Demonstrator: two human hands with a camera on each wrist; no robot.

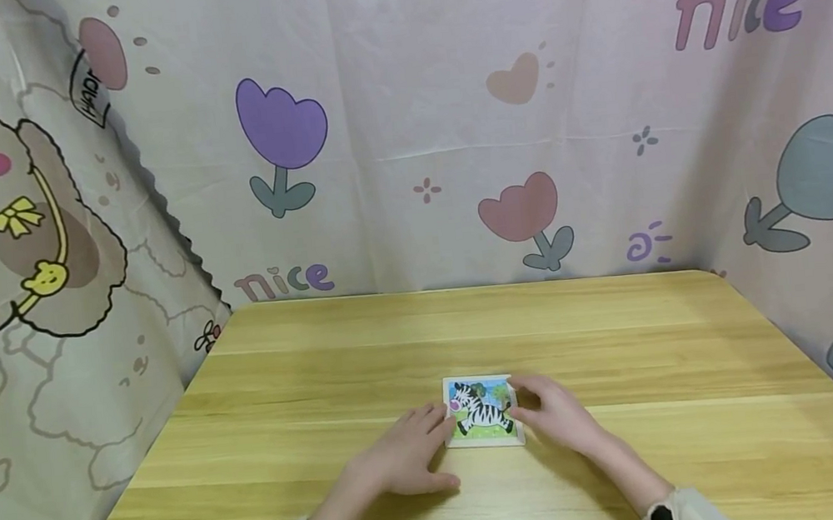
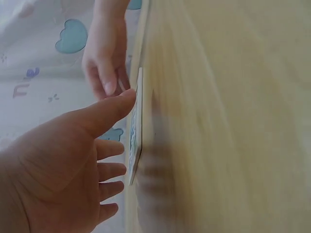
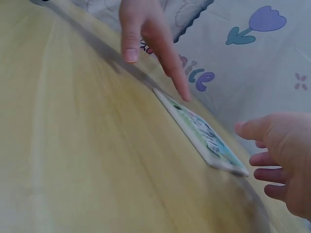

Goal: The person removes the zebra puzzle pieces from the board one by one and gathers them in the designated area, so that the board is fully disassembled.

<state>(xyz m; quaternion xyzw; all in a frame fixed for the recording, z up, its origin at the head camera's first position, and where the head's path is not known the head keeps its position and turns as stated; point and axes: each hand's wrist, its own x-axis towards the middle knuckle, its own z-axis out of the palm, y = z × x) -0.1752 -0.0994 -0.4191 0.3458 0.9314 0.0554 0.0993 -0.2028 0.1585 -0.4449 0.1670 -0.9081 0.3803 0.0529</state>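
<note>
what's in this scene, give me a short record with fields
surface: wood-grain table
item: zebra picture card, pale-bordered, lying on the table
left hand: beside the card's left edge in the head view, fingers extended, contact unclear
right hand: at its right edge, thumb and fingers apart
backdrop: cloth printed with flowers, hearts and "nice"
</note>
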